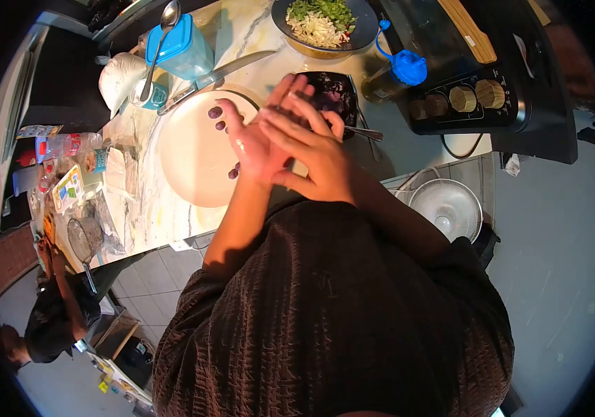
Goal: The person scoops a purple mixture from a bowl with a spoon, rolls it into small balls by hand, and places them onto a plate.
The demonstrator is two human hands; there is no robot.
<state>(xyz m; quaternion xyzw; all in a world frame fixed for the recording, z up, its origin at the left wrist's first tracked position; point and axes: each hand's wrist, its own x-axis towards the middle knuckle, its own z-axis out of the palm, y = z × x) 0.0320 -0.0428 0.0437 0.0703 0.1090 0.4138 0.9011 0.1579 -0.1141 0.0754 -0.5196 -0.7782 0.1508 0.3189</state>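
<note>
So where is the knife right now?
In the head view, the knife lies on the counter's left side, just beyond the white plate, between the blue-lidded tub and the left hand.

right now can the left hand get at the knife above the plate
Probably yes. The left hand hovers palm up over the white plate, and the knife lies just beyond the rim with nothing between them, though the right hand rests across it.

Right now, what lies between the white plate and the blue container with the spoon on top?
In the head view, a long knife lies between the white plate and the blue container.
</note>
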